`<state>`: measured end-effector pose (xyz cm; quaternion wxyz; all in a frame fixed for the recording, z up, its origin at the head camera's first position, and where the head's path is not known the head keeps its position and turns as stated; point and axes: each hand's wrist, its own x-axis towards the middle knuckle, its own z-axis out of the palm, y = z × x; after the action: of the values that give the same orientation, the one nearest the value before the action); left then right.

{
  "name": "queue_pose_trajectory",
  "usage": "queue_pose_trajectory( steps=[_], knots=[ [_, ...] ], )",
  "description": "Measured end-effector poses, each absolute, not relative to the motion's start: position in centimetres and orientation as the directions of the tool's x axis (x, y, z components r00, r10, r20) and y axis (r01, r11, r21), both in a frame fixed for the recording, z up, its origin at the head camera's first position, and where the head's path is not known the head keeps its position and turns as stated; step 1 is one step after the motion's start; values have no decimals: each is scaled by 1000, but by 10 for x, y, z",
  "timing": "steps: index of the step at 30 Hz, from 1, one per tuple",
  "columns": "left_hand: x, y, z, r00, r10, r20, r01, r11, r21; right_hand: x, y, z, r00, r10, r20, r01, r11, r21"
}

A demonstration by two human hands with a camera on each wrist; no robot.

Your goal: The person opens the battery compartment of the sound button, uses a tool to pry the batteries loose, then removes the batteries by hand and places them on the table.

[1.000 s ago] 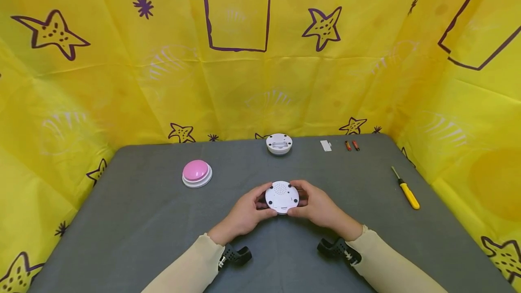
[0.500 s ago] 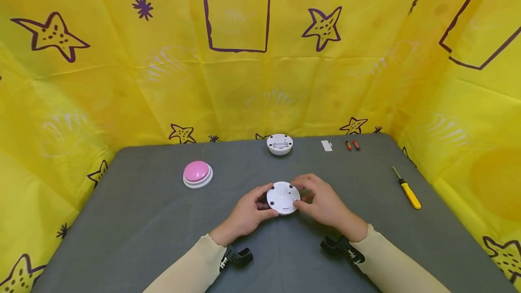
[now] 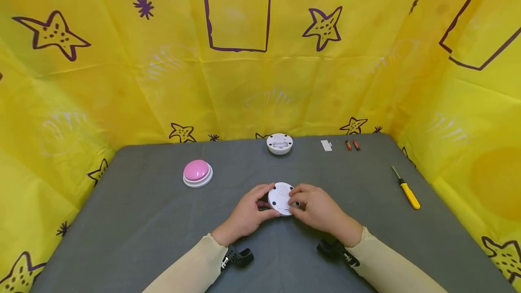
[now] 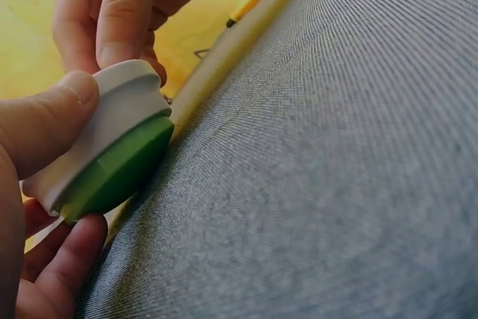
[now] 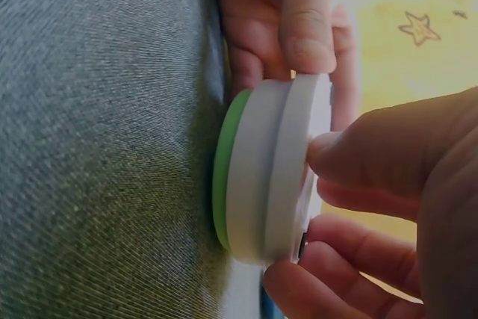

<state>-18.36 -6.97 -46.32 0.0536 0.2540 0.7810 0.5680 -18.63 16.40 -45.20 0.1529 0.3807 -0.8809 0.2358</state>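
A round push button (image 3: 280, 199) with a white case is held bottom-up just above the grey table. Small dark feet and speaker holes show on its underside. Its green dome (image 4: 123, 173) faces down, visible in both wrist views. My left hand (image 3: 246, 210) grips the case from the left, thumb on the near rim and fingers round the far side. At the right, my right hand (image 3: 322, 210) has curled fingers against the case. Its thumb (image 5: 336, 155) presses the underside and other fingertips touch the rim. That hand hides the right part of the underside.
A pink push button (image 3: 196, 173) stands at the left. Behind the hands lies another white button (image 3: 279, 144), upside down with its battery bay uncovered. A white battery cover (image 3: 326, 145), two batteries (image 3: 352, 145) and a yellow screwdriver (image 3: 408, 192) lie to the right.
My right hand has left its grip on the right rim, lifted slightly, then come in over the underside with fingers and thumb. The left hand keeps hold of the button, which shifts slightly right.
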Motion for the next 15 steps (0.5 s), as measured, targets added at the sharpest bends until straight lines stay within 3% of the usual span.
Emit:
queue_pose_trajectory(
  steps=[4, 15],
  knots=[
    [-188, -67, -474, -863, 453, 223, 351, 221, 910, -184, 164, -453, -643, -607, 466, -754, 608, -248],
    [-197, -70, -494, -848, 448, 281, 426, 264, 865, -181, 157, -452, -510, -691, 511, -816, 576, -36]
  ],
)
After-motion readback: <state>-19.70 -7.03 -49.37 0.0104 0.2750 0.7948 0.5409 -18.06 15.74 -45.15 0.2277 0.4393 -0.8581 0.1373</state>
